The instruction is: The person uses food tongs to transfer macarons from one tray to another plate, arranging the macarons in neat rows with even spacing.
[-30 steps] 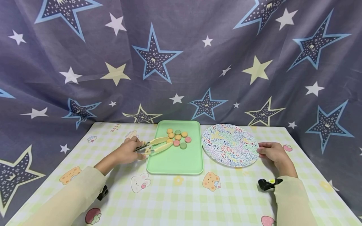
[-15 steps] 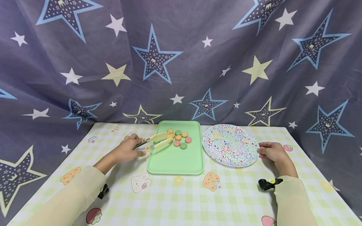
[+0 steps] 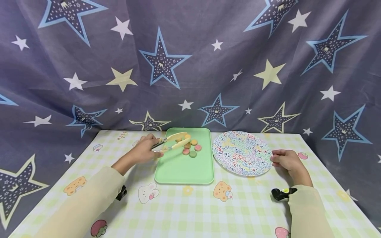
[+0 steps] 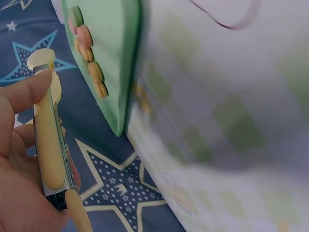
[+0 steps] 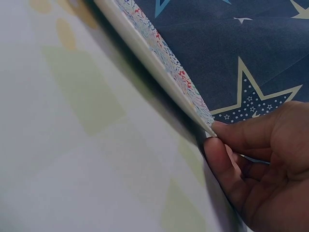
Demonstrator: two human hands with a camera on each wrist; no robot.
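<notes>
My left hand (image 3: 145, 149) grips a pair of tongs (image 3: 168, 147) with pale yellow tips and dark metal arms. Between the tips, above the green tray (image 3: 184, 172), a yellow macaron (image 3: 187, 136) appears pinched. Several other macarons lie on the tray, among them a pink macaron (image 3: 197, 148) and a green macaron (image 3: 192, 154); the tongs partly hide some. In the left wrist view, thumb and fingers wrap the tongs (image 4: 49, 140). My right hand (image 3: 288, 162) pinches the right rim of a round speckled plate (image 3: 242, 153); the right wrist view shows thumb and finger on the plate's edge (image 5: 166, 72).
The tray and plate sit side by side near the back of a table under a checked cloth (image 3: 190, 215) with cartoon prints. Behind them hangs a dark curtain (image 3: 196, 82) patterned with stars.
My left hand and the tongs have moved right and slightly up over the tray, and a yellow macaron now shows between the tips. My right hand stays at the plate's rim.
</notes>
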